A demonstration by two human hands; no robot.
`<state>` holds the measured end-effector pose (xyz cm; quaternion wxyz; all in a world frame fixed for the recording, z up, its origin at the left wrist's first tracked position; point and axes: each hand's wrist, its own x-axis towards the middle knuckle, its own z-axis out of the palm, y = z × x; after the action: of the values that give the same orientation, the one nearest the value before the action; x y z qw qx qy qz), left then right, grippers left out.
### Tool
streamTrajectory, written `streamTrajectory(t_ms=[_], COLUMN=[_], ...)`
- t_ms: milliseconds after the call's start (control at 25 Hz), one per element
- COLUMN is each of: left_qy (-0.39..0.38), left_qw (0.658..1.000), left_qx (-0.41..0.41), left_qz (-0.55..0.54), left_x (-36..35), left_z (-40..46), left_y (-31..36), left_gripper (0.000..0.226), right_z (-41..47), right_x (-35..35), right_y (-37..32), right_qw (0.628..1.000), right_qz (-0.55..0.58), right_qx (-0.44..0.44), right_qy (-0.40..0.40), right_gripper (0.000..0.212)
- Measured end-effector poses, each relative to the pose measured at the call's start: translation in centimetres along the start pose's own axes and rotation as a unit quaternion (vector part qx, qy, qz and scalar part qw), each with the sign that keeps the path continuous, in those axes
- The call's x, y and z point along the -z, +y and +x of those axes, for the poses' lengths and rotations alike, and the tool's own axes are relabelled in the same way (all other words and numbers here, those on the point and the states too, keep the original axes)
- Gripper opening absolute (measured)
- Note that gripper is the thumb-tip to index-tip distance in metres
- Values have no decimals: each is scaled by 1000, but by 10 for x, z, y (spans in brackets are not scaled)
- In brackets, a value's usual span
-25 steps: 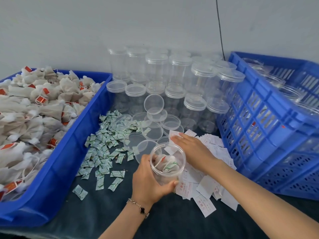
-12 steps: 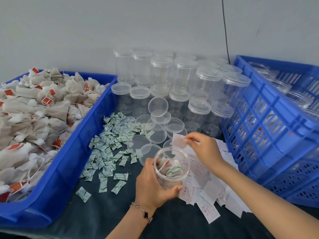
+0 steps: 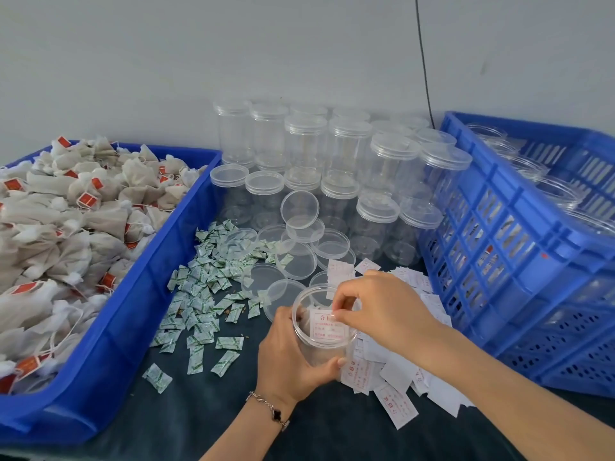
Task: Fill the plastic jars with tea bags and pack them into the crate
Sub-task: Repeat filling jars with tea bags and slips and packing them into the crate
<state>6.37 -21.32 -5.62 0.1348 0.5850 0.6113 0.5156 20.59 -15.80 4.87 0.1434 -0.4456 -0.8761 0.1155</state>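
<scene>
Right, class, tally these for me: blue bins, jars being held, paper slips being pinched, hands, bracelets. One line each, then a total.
Blue bins: 2 (tray, crate)
Held jar: 1
Pinched paper slip: 1
Hands: 2 (left hand, right hand)
Bracelet: 1
Total: 7

Slip's [image 3: 327, 324] small print illegible

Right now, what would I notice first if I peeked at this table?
Probably the two hands in the middle: the left hand grips an open jar while the right hand pinches a white slip at its mouth. On the left, a blue tray is heaped with tea bags. Behind stand clear lidded jars, with a blue crate on the right.
</scene>
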Motion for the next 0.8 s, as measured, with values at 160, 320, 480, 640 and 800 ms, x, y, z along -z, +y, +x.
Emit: streamTrajectory(t_ms=[160,320,480,640,800], left_qy=[-56,-86,-100,-164,-210], left_qw=[998,996,983,940,912], left_qx=[16,-20,-145,-264,-332], left_qz=[6,-3,-58,-140,-121], left_x=[8,22,37,29,-10], left_z=[-2,1,41,108,194], left_y=[4,22,94,210,322], left_gripper=[79,89,92,80,78], right_z=[-3,-18,-48,-61,-45], right_x=[2,16,87,217,334], right_y=[1,8,1,1,56], right_qw=[997,982,972,962,952], right_qz=[50,153,149,39,0], right_qx=[12,-97,-51,-21,-123], right_qy=[50,48,175,270,280], right_gripper=[8,10,7,9,20])
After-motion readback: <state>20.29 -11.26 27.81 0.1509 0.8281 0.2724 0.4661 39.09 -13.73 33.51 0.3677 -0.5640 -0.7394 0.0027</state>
